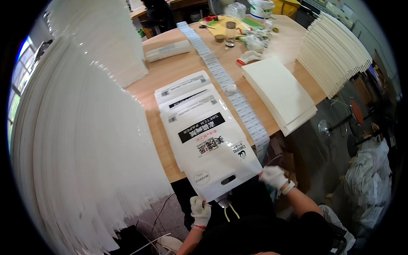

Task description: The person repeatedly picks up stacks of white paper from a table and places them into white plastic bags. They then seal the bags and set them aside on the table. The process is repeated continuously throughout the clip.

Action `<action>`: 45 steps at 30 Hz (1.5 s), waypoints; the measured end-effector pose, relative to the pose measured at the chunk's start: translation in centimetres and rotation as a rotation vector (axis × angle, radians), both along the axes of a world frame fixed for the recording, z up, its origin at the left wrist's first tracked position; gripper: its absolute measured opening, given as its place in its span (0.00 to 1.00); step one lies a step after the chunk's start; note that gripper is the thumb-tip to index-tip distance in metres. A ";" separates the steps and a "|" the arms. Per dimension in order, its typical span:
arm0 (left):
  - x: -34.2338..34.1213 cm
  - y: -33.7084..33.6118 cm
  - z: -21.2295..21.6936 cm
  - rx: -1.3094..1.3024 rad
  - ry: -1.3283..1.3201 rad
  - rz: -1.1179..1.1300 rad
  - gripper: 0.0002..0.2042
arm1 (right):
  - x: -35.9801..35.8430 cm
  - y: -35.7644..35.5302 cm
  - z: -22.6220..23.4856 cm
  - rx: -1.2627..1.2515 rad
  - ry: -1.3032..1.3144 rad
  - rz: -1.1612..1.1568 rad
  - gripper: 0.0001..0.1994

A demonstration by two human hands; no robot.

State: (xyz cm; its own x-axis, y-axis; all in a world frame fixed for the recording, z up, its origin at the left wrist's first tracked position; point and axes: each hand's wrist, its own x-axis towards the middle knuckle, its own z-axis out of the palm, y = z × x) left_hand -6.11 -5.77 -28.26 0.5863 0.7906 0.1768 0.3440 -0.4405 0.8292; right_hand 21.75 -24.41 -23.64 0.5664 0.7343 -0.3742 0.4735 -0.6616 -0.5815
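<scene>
A white plastic paper bag with black print and a handle cutout lies in front of me, on top of other bags of the same kind. Its near end reaches past the table edge toward my lap. My left hand, in a white knit glove, is closed on the near left corner. At the near right corner my right hand, also gloved, is closed on the bag's edge. Whether paper is inside the bag cannot be seen.
Tall stacks of plastic-wrapped white packs rise at the left. A label strip crosses the wooden table. To the right are a stack of white paper and a fanned pile. A glass jar and scissors lie farther back.
</scene>
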 end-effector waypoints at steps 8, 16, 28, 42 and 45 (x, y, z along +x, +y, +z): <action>6.3 1.7 7.3 0.124 -0.036 -0.340 0.11 | 10.4 0.2 -8.0 0.214 0.337 -0.444 0.15; 24.6 -1.7 5.1 -1.278 0.009 -0.395 0.10 | 9.1 1.5 0.2 0.593 0.386 -0.580 0.32; 28.3 -2.7 4.3 -1.569 -0.033 -0.381 0.02 | 9.3 1.5 4.1 0.526 -0.523 0.037 0.09; 27.6 -1.7 5.0 -1.580 -0.021 -0.388 0.03 | 7.0 3.3 5.6 0.479 -0.568 0.022 0.04; 28.0 -1.6 1.4 -1.447 0.034 -0.553 0.07 | 5.5 4.3 8.3 0.639 -0.600 0.032 0.04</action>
State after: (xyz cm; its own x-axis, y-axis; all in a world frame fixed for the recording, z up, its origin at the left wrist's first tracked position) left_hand 21.89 -7.33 -26.89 0.8405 -0.0401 -0.5403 0.4415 0.6288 0.6401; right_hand 27.24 -20.09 -15.36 0.5110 0.7205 0.4687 0.8311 -0.2751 -0.4833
